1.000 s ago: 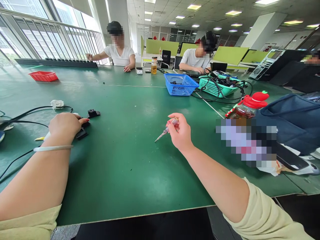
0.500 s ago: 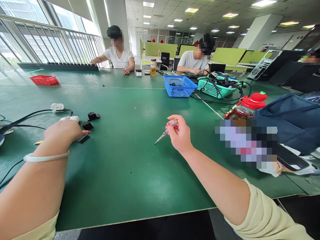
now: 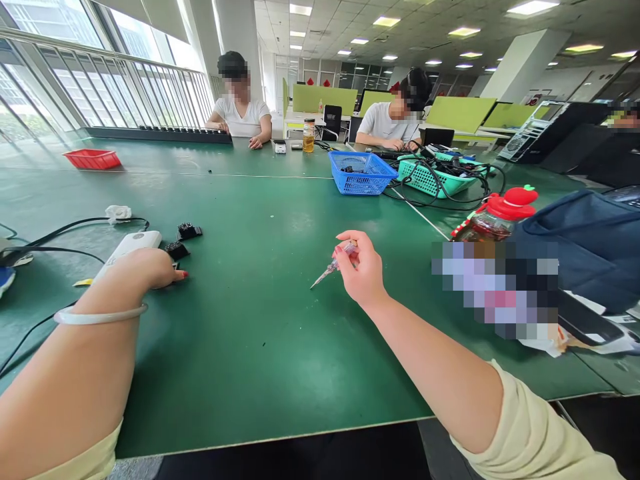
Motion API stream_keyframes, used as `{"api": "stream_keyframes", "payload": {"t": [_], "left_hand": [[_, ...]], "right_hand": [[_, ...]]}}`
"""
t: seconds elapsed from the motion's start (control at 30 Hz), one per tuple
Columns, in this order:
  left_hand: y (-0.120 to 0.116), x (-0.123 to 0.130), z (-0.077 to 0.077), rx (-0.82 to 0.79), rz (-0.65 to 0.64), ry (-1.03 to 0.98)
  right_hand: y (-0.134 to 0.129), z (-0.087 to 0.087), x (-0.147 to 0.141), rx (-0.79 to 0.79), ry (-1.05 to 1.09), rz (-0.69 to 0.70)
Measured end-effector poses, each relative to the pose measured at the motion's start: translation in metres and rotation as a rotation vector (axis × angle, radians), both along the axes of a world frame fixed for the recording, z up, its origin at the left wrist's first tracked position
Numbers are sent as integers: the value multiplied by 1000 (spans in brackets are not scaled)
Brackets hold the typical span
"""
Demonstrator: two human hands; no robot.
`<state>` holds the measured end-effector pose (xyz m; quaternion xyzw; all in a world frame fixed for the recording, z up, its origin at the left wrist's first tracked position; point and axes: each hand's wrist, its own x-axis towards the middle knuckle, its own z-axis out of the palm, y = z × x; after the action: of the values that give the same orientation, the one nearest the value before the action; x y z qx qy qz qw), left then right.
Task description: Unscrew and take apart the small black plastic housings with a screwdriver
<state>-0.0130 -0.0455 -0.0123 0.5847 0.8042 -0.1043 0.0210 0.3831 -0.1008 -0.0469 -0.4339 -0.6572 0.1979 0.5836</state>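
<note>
My right hand [image 3: 361, 267] is closed around a small screwdriver [image 3: 327, 272] with a clear handle, its thin tip pointing down-left at the green table [image 3: 260, 373]. On the left, my left hand [image 3: 153, 268] is low over the table, mostly back side to the camera; a thumb reaches out to the right, and the other fingers are hidden. A dark piece shows in part beside that thumb. Just beyond it lie two small black parts, one [image 3: 177, 250] near the hand and another [image 3: 189, 231] farther off. Next to the hand is a white power strip [image 3: 131, 245].
Black cables and crumpled tissue [image 3: 119, 213] lie at left. Farther back are a red tray [image 3: 93, 159], a long black strip [image 3: 160, 135], a blue basket [image 3: 363, 175] and a green basket [image 3: 435, 179] with cables. A red-lidded bottle [image 3: 510, 203] and dark bag [image 3: 585, 247] stand right. Two people sit opposite.
My left hand has moved slightly nearer and covers the flat black piece, uncovering more of the power strip. The long black strip has shifted right, and the far person's arm has drawn in.
</note>
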Motion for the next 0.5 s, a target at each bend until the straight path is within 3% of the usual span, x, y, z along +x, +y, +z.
{"api": "stream_keyframes", "payload": {"t": [0.07,0.17,0.23,0.5], "left_hand": [[-10,9,14,26,27,86],[-23,20,31,300,79,53],[-27,24,34,411,66,6],[-9,13,10,239,-117,27]], "right_hand": [[0,0,0,4,-3,0],[0,-1,0,8,-1,-1],[1,-2,0,8,4,0],[0,-1,0,1,8,3]]}}
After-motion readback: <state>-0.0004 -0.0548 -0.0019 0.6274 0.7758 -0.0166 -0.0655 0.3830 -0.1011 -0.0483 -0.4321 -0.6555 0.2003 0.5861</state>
